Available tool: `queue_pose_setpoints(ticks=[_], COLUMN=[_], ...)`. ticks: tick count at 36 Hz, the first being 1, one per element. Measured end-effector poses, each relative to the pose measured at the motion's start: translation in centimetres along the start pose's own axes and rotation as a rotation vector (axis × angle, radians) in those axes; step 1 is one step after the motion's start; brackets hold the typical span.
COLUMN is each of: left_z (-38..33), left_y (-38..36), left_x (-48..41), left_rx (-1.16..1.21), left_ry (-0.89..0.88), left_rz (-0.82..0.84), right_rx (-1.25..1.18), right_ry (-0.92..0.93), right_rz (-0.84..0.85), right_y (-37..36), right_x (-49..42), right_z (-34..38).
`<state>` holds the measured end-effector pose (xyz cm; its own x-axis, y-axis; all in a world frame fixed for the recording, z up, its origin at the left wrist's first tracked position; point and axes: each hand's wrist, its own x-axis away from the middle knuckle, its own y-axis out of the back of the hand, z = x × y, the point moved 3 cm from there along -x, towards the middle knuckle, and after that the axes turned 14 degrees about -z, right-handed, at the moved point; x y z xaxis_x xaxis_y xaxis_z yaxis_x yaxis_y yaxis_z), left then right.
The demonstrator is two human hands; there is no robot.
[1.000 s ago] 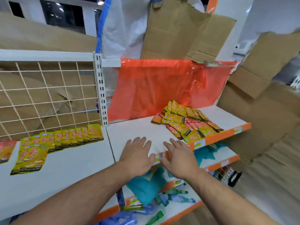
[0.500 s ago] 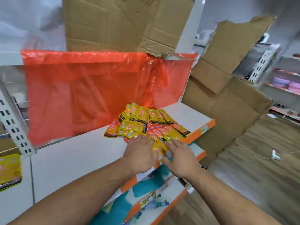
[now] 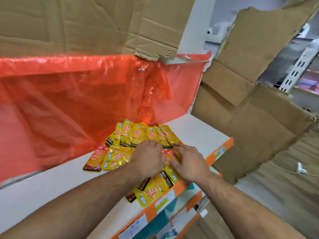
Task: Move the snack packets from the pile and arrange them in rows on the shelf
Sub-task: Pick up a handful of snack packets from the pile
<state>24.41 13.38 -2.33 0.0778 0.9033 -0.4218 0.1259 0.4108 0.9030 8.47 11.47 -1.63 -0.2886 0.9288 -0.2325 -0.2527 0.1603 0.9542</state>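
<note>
Head view: left hand (image 3: 148, 157) and right hand (image 3: 189, 163) hide the pile (image 3: 131, 135) centre.

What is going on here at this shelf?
A person has both bare hands on a loose pile of snack packets on the white shelf. The left hand lies palm down on the packets; the right hand touches them beside it, fingers bent, but a grip is not clear. The packets overlap and are not in rows. An orange plastic sheet hangs behind them.
</note>
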Motion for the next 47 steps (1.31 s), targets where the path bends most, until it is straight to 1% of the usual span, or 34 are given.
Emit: queue_pose_setpoints(ticks=[6, 15, 21, 28, 33, 38, 42, 44, 47], left_z=[-0.7, -1.2, -2.3, -3.4, -3.5, -3.3, -2.8, -2.6, -2.1], left_y=[-1.6, -4.2, -5.3, -5.8, -6.2, -7.0, -6.9, -6.7, -6.2], left_x=[-4.1, -8.5, -9.8, -10.6, -11.1, -10.9, -11.0, -11.2, -11.3], left_rx=[-0.012, -0.062, -0.109, -0.164, -0.157, -0.059, 0.081, 0.153, 0.227], left_ry=[0.159, 0.449, 0.618, 0.716, 0.816, 0.925, 1.039, 1.092, 1.148], left_rz=[-0.021, 0.060, 0.084, 0.163, 0.167, 0.125, 0.042, 0.008, -0.055], right_rx=[-0.101, -0.232, -0.264, -0.232, -0.275, -0.352, -0.467, -0.560, -0.811], right_ry=[-0.017, 0.017, 0.018, 0.061, 0.066, 0.040, -0.020, -0.070, -0.215], right_rz=[-0.014, 0.100, 0.213, 0.254, 0.238, 0.239, 0.274, 0.286, 0.363], right_y=[-1.7, -3.0, -5.4, -6.3, -6.6, -7.1, -7.2, -7.4, -7.5], right_x=[-5.6, -13.0, -15.0, -16.2, -16.4, -16.6, -17.4, -18.0, -18.5], right_z=[-3.2, -5.5, -6.1, -6.7, -6.7, -7.1, -7.7, -7.9, -8.0])
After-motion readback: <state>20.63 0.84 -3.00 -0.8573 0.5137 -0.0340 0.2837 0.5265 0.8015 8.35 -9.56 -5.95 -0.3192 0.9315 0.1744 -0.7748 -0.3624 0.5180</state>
